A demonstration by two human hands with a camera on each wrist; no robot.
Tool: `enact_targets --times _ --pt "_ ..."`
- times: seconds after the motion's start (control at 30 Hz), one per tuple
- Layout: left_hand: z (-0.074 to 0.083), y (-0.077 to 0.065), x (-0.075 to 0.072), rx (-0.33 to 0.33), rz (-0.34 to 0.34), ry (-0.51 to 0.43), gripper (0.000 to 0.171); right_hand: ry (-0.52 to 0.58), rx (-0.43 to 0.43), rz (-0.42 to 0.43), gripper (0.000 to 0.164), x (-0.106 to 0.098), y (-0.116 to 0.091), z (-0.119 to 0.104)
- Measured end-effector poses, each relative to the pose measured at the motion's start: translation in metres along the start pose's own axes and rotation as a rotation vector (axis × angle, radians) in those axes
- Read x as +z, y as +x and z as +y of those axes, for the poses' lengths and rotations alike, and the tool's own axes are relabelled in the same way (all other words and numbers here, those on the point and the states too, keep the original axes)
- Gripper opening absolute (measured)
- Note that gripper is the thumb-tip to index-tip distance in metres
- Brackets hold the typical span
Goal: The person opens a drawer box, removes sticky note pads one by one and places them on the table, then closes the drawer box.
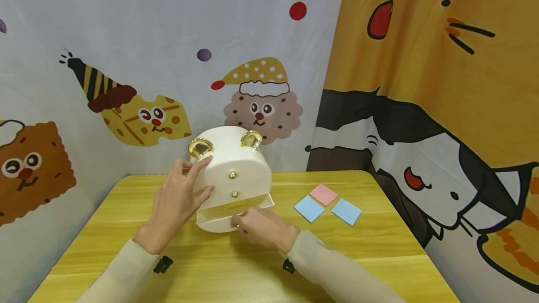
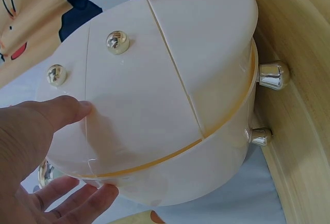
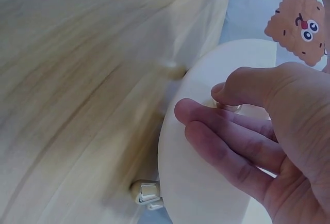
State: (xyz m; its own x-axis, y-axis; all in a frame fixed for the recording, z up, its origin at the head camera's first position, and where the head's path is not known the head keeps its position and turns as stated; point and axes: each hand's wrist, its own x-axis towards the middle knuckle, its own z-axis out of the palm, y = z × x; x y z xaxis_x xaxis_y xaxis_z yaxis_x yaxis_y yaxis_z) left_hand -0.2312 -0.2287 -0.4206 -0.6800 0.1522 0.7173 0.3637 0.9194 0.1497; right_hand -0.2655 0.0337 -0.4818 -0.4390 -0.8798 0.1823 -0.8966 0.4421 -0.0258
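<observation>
A white drawer box (image 1: 227, 144) with two gold ears stands on the table. Its bottom drawer (image 1: 212, 226) sticks out at the front, tilted downward. My left hand (image 1: 174, 200) holds the box by its left side, the thumb on the front face and the other fingers round the edge, as the left wrist view shows. With thumb and forefinger my right hand (image 1: 263, 229) pinches the gold knob (image 3: 230, 108) of the bottom drawer, mostly covering it. Two more gold knobs (image 2: 118, 42) sit on the closed front above. Gold feet (image 2: 273, 75) show under the box.
To the right of the box lie two blue paper pads (image 1: 309, 208) and a pink one (image 1: 323, 195) on the wood-grain table (image 1: 362, 261). Behind the table hangs a printed cartoon curtain (image 1: 160, 22), close to the back edge.
</observation>
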Motion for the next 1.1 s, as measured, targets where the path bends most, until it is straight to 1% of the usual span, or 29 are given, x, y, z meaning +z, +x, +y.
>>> enact_targets --times 0.27,0.6,0.87,1.1 --pt "-0.001 -0.001 0.001 0.005 0.007 0.003 0.089 -0.002 -0.004 -0.009 0.025 -0.003 -0.006 -0.006" --pt "-0.001 -0.001 0.001 0.005 0.012 0.004 0.088 -0.044 -0.008 -0.016 0.014 -0.004 -0.017 -0.013" --pt "-0.002 -0.002 0.001 0.008 0.012 0.0 0.089 -0.108 -0.033 0.028 0.015 -0.003 -0.024 -0.019" --pt "-0.002 -0.002 0.001 0.007 0.012 -0.004 0.087 -0.113 -0.042 0.037 0.014 -0.004 -0.029 -0.022"
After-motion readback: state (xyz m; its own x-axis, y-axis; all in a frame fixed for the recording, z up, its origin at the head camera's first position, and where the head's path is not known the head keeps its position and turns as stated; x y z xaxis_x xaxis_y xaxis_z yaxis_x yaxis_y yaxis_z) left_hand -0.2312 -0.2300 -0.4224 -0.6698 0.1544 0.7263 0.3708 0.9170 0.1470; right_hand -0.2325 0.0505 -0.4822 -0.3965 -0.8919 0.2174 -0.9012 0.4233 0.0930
